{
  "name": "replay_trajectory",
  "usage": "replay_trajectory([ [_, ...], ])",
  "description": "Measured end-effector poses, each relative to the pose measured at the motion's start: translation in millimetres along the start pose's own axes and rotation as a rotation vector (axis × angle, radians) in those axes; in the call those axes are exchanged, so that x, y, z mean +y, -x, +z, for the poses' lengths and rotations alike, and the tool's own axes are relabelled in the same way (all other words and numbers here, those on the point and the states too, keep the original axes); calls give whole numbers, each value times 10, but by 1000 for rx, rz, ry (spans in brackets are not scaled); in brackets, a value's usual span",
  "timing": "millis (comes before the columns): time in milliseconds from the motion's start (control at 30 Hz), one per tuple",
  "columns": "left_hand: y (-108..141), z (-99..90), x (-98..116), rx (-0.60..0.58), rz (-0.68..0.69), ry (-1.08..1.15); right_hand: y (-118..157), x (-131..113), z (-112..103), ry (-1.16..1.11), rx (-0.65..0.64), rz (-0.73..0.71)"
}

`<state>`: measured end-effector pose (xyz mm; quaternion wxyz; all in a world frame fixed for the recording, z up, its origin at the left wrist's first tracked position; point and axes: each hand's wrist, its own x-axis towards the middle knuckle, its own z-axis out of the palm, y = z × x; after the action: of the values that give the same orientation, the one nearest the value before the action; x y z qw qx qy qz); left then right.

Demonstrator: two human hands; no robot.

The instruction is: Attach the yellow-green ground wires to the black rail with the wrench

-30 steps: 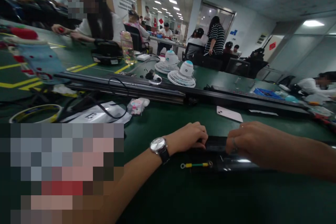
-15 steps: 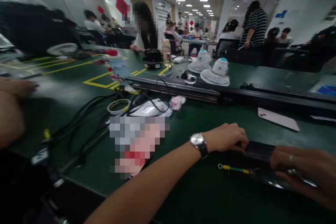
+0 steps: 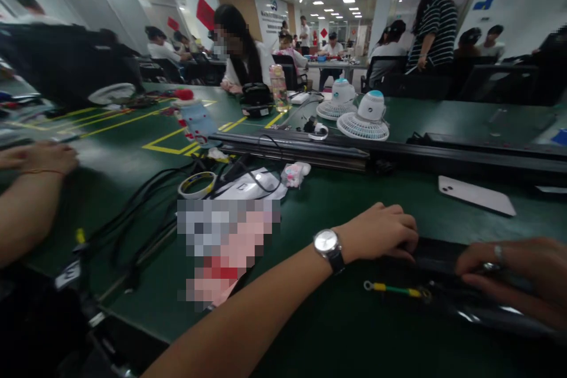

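Note:
My left hand (image 3: pixel 383 233), with a silver-faced watch (image 3: pixel 326 242) on the wrist, rests on the table with its fingers curled down over the left end of a dark, glossy plastic piece (image 3: pixel 436 253). On the right, my right hand (image 3: pixel 516 274) is closed over the same dark plastic, thumb and fingers together; a small shiny metal bit shows between the fingers, its kind unclear. Just below and between the hands lies a short green-and-yellow grounding wire (image 3: pixel 396 290) with ring terminals at its ends, untouched.
A pink phone (image 3: pixel 476 195) lies beyond my hands. Long dark metal rails (image 3: pixel 292 147) cross the table, with two small white fans (image 3: pixel 364 121) behind. Black cables (image 3: pixel 133 201), a tape roll (image 3: pixel 197 185) and a plush-topped bottle (image 3: pixel 194 121) are leftward. Another person's hands (image 3: pixel 48 156) are at far left.
My right hand has shifted slightly, its fingers now nearer together on the dark plastic. My left hand stays in place. The view has tilted a little.

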<state>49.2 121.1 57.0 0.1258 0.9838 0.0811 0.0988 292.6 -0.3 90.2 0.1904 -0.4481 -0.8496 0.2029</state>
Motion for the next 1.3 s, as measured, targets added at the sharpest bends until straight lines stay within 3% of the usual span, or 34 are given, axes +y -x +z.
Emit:
replay_trajectory([
  [100, -29, -30, -43, 27, 9, 27, -90, -137, -182, 14, -182, 32],
  [367, -52, -96, -73, 30, 26, 61, -183, -279, -291, -65, -351, 111],
  [600, -60, -93, -75, 14, 6, 57, -219, -204, -140, -221, -211, 201],
  [800, -55, -80, -82, 25, 2, 60, -25, -173, -81, -224, -103, 251],
  [1033, -48, -223, -3, 19, -30, 39, 184, -120, 72, -460, 198, 229],
  [1167, 37, -273, 52, 57, -90, 48, 180, -126, 151, -418, 136, 238],
  [1300, 165, -197, 90, 183, -172, 140, 229, -71, 188, -301, 120, 195],
])
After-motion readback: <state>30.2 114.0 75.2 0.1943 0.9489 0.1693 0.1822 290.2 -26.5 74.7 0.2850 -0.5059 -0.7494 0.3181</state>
